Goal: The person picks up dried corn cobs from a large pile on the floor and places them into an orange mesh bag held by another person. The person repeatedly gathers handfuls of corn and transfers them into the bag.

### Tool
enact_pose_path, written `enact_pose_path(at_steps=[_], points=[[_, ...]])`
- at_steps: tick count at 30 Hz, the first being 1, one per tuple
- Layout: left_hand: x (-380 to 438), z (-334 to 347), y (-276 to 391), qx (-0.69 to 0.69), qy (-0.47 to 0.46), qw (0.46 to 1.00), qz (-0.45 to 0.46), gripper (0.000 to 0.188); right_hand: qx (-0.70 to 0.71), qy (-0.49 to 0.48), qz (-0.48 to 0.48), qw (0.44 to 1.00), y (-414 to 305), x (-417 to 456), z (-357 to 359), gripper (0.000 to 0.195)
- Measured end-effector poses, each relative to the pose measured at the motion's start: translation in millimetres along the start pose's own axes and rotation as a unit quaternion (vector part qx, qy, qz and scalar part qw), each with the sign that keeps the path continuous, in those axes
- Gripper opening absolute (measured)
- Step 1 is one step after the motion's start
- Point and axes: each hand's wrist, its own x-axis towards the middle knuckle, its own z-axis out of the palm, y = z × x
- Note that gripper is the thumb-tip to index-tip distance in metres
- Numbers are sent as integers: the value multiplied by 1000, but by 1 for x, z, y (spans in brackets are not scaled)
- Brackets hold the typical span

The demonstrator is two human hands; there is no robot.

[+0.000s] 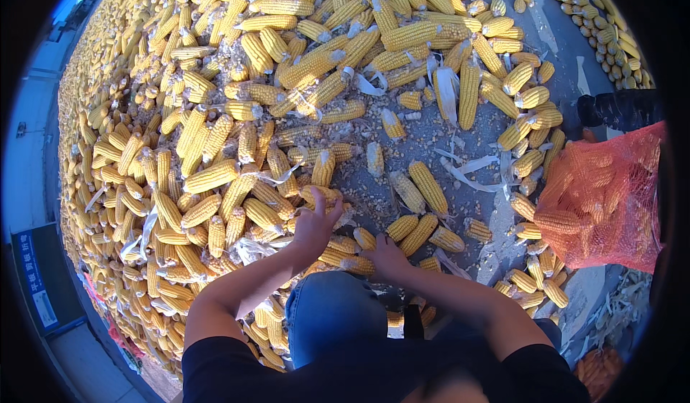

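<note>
My left hand reaches over the edge of the corn heap with its fingers apart. Its fingertips are at a yellow corn ear, and I see nothing gripped in it. Lower and to the right, my right hand is down among the ears, fingers bent and partly hidden. A short corn ear lies against its fingers; whether they grip it is unclear. Just beyond that hand, two ears lie side by side, one of them a long yellow ear. Another ear rests below, between my hands.
Husked corn ears are heaped ahead and leftward. Dry husk strips and loose kernels litter the grey ground. A red mesh sack filled with ears stands at right, near a dark boot. My jeans-covered knee is below my hands.
</note>
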Motion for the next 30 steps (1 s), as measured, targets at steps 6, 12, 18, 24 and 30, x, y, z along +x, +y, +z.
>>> enact_pose_path(at_steps=[6,12,18,24,30], points=[[27,-12,-13,-15,-122,992,0,52,14,-22,-26,999,-3,10,-1,64],[26,-94,-19,-316,-57,943,-82,59,82,48,-121,988,42,-70,-54,77],[37,-219,0,-751,50,650,102,62,130,274,-202,931,29,-212,-205,69],[113,-375,151,-844,-144,442,267,54,332,540,-122,764,38,-393,-270,60],[194,-396,347,-929,-275,192,159,26,254,536,93,800,166,-408,-284,78]])
